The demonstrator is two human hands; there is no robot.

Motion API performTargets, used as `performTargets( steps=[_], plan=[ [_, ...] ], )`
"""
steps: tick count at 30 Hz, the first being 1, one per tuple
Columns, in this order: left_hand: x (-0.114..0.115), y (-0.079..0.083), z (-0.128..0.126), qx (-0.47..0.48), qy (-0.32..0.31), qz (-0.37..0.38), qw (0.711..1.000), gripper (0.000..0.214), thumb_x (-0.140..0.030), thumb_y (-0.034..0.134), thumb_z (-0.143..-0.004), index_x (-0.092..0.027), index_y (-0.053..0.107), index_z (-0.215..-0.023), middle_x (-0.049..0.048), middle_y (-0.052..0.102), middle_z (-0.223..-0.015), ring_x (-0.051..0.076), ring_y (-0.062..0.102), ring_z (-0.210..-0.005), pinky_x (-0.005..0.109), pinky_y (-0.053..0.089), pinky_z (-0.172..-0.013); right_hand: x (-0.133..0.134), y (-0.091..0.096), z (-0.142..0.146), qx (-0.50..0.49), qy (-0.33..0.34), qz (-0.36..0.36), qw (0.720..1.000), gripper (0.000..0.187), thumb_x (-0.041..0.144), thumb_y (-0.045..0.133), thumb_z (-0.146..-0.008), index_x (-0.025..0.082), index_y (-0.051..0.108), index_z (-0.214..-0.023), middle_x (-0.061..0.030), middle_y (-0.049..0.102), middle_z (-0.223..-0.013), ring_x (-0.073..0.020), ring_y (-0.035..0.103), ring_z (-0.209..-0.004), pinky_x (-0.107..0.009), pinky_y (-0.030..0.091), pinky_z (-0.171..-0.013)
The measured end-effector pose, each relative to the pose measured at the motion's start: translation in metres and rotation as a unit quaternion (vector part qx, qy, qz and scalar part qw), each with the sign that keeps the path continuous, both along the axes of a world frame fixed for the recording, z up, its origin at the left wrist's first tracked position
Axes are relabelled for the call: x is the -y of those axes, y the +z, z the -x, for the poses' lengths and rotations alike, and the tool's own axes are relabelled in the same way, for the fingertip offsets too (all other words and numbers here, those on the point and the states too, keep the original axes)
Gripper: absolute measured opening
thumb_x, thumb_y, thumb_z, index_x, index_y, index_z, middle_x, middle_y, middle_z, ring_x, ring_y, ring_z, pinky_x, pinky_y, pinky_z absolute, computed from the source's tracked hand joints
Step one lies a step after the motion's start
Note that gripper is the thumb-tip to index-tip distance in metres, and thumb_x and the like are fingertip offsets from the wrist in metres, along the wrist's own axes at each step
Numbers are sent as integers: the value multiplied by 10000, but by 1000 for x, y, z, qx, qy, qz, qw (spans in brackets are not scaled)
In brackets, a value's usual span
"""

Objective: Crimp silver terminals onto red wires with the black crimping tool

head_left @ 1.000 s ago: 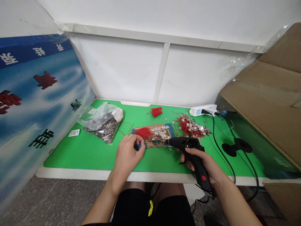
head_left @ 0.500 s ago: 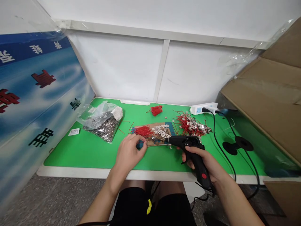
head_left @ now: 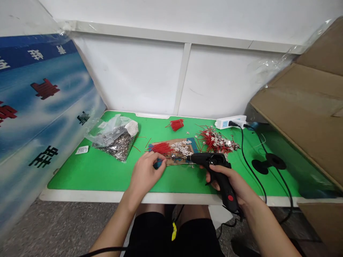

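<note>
My right hand (head_left: 218,176) is wrapped around the grip of a black soldering gun (head_left: 223,185), its thin metal tip pointing left. My left hand (head_left: 148,171) pinches a thin red wire between thumb and forefinger, close to that tip; the wire is mostly hidden by the fingers. Beneath both lies a piece of cardboard (head_left: 178,163) with blue patches. Red wires (head_left: 161,147) with small metal tabs (head_left: 182,146) at their right ends lie in a row across it. The tip is over the cardboard's front part, near one small tab.
Behind the cardboard sits a bundle of red wires (head_left: 177,125). At right are a heap of tabbed wires (head_left: 215,139), a white power strip (head_left: 229,122), a black spool (head_left: 269,164) and a cardboard box (head_left: 300,92). A plastic bag of metal parts (head_left: 115,142) stands left, by a paper label (head_left: 81,150).
The view has shifted slightly, so everything appears a little further left. Both hands hold nearly the same pose, and the soldering gun's tip stays near the left fingertips.
</note>
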State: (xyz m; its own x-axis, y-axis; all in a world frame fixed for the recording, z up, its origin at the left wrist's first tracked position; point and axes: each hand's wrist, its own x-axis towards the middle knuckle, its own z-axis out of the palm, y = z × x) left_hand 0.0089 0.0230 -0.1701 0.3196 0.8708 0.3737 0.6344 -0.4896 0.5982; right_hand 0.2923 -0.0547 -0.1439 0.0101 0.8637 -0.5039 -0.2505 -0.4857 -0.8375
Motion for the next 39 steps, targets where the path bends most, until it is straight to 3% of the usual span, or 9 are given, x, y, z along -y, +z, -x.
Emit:
performTargets(
  steps=[11, 30, 39],
  plan=[
    [-2, -1, 0, -6, 0, 7, 1000, 124, -296, 641, -944, -226, 723, -884, 11, 676, -823, 185, 576, -795, 317, 400, -724, -2, 1, 0, -47, 0, 7, 999, 329, 388, 730, -829, 111, 793, -996, -137, 740, -918, -85, 449, -473, -209, 386, -424],
    [-3, -5, 2, -13, 0, 7, 1000, 98, -288, 650, -944, -232, 722, -909, 2, 699, -854, 189, 599, -823, 315, 408, -745, -3, 3, 1, -77, -5, 10, 997, 322, 369, 730, -845, 98, 802, -1006, -139, 736, -903, -86, 437, -476, -199, 387, -423],
    [-2, -2, 0, -4, 2, 23, 1000, 104, -288, 649, -939, -231, 733, -918, 22, 714, -900, 205, 629, -874, 327, 437, -789, 4, 0, -16, -178, -39, -45, 982, 322, 371, 715, -861, 107, 790, -1028, -101, 720, -887, -81, 447, -443, -225, 396, -442]
  ],
)
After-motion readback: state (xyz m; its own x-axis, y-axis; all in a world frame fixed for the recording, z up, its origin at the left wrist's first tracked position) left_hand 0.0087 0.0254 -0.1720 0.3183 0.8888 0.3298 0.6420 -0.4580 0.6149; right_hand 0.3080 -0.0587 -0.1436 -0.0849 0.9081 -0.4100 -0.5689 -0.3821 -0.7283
